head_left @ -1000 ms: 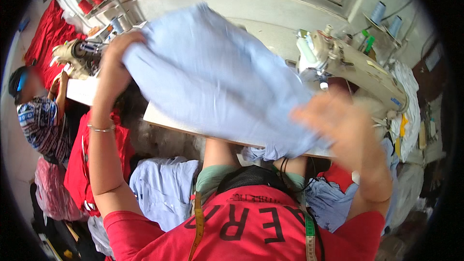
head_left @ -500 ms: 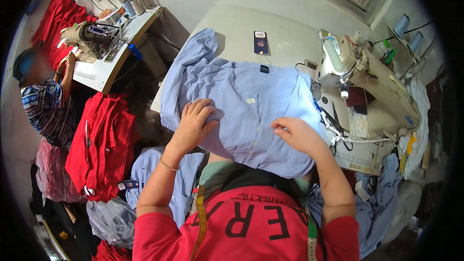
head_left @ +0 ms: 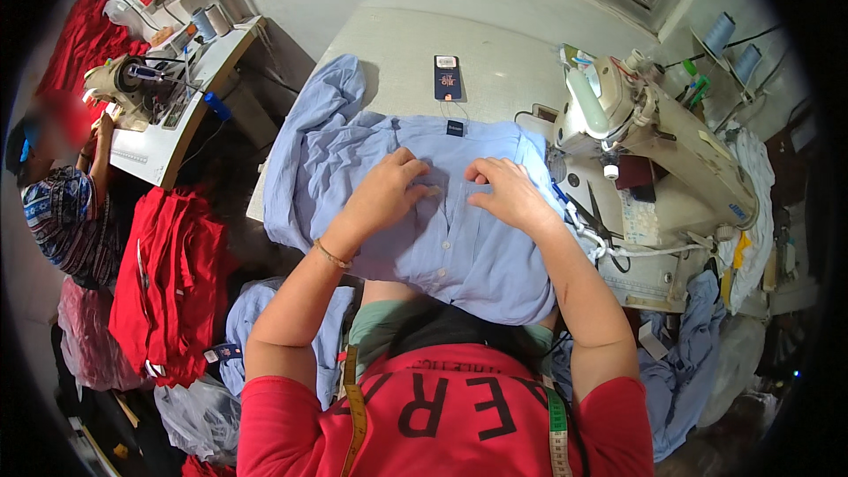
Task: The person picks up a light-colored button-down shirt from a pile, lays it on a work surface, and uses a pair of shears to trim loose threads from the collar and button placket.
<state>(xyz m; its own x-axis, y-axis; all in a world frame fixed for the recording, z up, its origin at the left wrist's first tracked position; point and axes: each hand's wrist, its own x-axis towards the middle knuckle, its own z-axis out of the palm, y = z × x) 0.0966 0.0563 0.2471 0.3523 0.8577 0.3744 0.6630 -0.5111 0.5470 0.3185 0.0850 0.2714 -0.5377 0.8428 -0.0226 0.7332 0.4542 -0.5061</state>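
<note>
A light blue button-front shirt [head_left: 353, 150] is spread on the sewing table in front of me. My left hand [head_left: 387, 193] lies over its upper front, fingers bent and thumb apart, by a small pale piece at the placket. On the other side of the placket is my right hand [head_left: 510, 196], its fingers curled over the cloth with a gap to the thumb. Neither hand visibly grips anything. A dark hang tag [head_left: 448, 78] lies beyond the collar, joined by a thin string near the dark neck label [head_left: 455, 128].
A sewing machine [head_left: 658, 128] stands right of the shirt, with black scissors [head_left: 601, 212] beside it. Red garments [head_left: 168, 283] are piled at the left. Another person [head_left: 66, 203] sits at a second sewing machine [head_left: 119, 93]. More blue clothing [head_left: 685, 353] hangs at the lower right.
Both hands have moved farther up the shirt and closer together, to either side of the placket. My left hand has left the shirt's left side. The whole view has shifted slightly.
</note>
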